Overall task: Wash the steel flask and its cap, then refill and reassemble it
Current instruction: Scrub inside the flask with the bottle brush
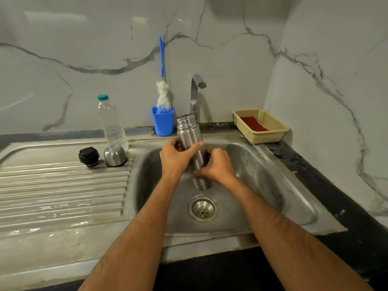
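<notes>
flask (190, 133): we've got it open-mouthed, tilted over the sink (262, 164) basin, just in front of the tap (196, 91)
left hand (175, 156): fingers wrapped round the upper body
right hand (216, 164): fingers curled round the lower part
cap (115, 155): on the drainboard's back edge, beside the black stopper (89, 156) and water bottle (111, 120)

1 open steel flask (190, 133), 1 black stopper (89, 156), 1 steel cup-cap (115, 155), 1 clear plastic water bottle (112, 121), 1 blue-handled bottle brush (161, 80), 1 blue cup (163, 122), 1 cream basket (264, 133), 2 hands: left (176, 158), right (216, 165).
</notes>
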